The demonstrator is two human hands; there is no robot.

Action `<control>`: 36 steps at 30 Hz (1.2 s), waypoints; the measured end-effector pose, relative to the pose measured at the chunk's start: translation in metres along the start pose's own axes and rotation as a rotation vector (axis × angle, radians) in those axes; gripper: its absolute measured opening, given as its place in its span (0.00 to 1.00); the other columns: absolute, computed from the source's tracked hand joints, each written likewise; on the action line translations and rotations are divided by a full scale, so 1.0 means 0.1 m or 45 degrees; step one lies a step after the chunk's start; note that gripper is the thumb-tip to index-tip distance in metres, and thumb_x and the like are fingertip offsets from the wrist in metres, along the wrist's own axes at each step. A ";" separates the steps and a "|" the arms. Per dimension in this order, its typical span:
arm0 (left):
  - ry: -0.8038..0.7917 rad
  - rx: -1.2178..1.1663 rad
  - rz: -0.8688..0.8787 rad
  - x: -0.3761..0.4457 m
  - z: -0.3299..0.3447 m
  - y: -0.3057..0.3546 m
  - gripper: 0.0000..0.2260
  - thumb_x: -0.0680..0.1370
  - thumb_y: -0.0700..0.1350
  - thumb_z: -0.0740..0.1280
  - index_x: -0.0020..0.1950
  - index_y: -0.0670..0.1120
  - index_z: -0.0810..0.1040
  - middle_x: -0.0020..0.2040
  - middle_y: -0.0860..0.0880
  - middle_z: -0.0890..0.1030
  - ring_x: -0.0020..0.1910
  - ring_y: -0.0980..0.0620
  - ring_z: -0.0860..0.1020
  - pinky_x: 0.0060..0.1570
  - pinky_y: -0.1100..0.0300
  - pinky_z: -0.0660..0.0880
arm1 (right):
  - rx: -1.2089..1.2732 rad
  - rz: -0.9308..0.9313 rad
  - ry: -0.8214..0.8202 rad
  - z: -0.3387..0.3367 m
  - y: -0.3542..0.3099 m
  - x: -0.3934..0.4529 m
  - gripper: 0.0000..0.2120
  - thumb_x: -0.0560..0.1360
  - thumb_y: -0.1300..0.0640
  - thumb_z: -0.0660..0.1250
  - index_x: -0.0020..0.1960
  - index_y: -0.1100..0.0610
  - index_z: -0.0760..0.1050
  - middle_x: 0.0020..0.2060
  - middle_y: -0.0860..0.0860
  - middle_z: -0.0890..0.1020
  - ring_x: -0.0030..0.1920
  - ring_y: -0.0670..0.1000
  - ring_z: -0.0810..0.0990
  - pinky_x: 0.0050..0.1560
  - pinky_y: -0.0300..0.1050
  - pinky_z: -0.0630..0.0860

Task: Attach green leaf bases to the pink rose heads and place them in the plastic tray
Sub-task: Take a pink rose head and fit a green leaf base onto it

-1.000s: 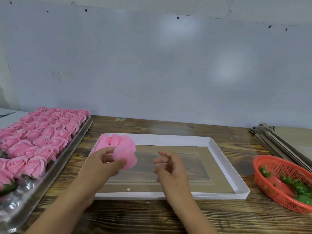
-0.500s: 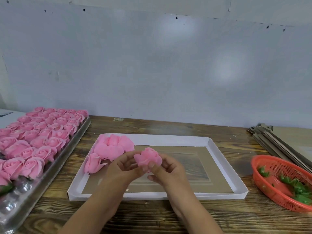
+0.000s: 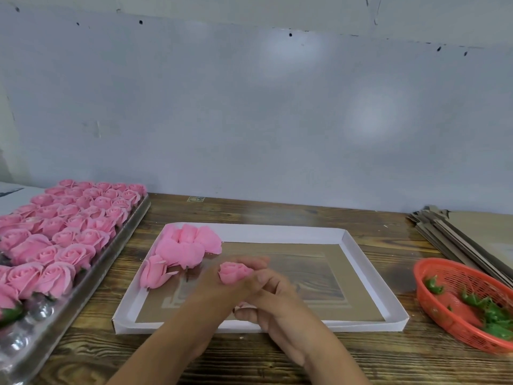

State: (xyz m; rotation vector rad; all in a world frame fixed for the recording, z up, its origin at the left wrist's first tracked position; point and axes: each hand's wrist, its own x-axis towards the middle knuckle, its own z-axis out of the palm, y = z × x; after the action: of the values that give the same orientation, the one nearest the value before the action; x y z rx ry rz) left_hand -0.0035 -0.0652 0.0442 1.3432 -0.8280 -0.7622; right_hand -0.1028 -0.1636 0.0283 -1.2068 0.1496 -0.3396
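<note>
My left hand (image 3: 222,290) and my right hand (image 3: 273,298) meet over the white box lid (image 3: 369,276) and together hold one pink rose head (image 3: 234,271), bloom upward. My fingers hide its underside, so I cannot tell whether a green base is there. Several loose rose heads (image 3: 184,248) lie in the lid's far left corner. The clear plastic tray (image 3: 41,326) at the left holds several rows of roses (image 3: 69,226), some with green bases. Green leaf bases (image 3: 488,312) lie in the red basket (image 3: 444,318) at the right.
A stack of flat cardboard sheets (image 3: 469,234) lies at the far right behind the basket. The wooden table (image 3: 277,212) ends at a pale wall. The plastic tray's near cups (image 3: 16,340) hold no flowers.
My left hand lifted a rose head from the pile and brought it to the middle. My right hand closed in on it; both now hold it lower and closer together.
</note>
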 end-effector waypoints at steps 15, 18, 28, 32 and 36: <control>0.223 -0.277 -0.003 -0.02 0.12 0.10 0.08 0.68 0.48 0.75 0.46 0.52 0.84 0.47 0.41 0.85 0.43 0.43 0.81 0.37 0.54 0.78 | 0.420 0.168 -0.097 0.02 -0.01 0.02 0.12 0.72 0.60 0.72 0.55 0.62 0.82 0.44 0.58 0.82 0.41 0.51 0.82 0.44 0.42 0.81; 0.180 -0.318 -0.027 -0.02 0.11 0.14 0.09 0.69 0.49 0.75 0.48 0.52 0.84 0.43 0.40 0.82 0.40 0.41 0.74 0.38 0.54 0.73 | 0.502 0.260 -0.127 0.02 -0.03 0.00 0.13 0.72 0.58 0.72 0.54 0.63 0.79 0.39 0.58 0.81 0.35 0.51 0.81 0.39 0.42 0.80; 0.552 0.120 0.212 0.09 0.17 -0.01 0.07 0.80 0.47 0.67 0.44 0.52 0.81 0.37 0.53 0.82 0.34 0.62 0.80 0.32 0.68 0.76 | 0.292 0.214 -0.066 0.06 0.01 0.05 0.19 0.72 0.55 0.73 0.59 0.65 0.78 0.46 0.60 0.80 0.45 0.53 0.78 0.50 0.46 0.79; 0.522 0.431 0.399 0.06 0.10 -0.01 0.09 0.81 0.46 0.65 0.42 0.53 0.79 0.36 0.58 0.82 0.36 0.62 0.79 0.35 0.72 0.73 | 0.302 0.300 -0.011 0.05 -0.01 0.03 0.22 0.78 0.51 0.63 0.63 0.68 0.75 0.37 0.56 0.78 0.34 0.49 0.77 0.37 0.41 0.77; 0.590 0.528 0.420 0.10 0.05 -0.05 0.17 0.81 0.51 0.60 0.33 0.47 0.72 0.24 0.55 0.70 0.25 0.58 0.69 0.27 0.67 0.66 | 0.174 0.324 -0.008 0.08 -0.01 0.02 0.21 0.78 0.45 0.62 0.53 0.63 0.78 0.35 0.55 0.80 0.33 0.49 0.77 0.37 0.42 0.78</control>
State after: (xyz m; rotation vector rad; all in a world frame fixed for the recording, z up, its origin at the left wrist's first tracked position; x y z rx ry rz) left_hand -0.0031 -0.0767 0.0405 1.6110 -0.8255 -0.0069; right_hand -0.0982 -0.1573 0.0325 -1.0400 0.2678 -0.1215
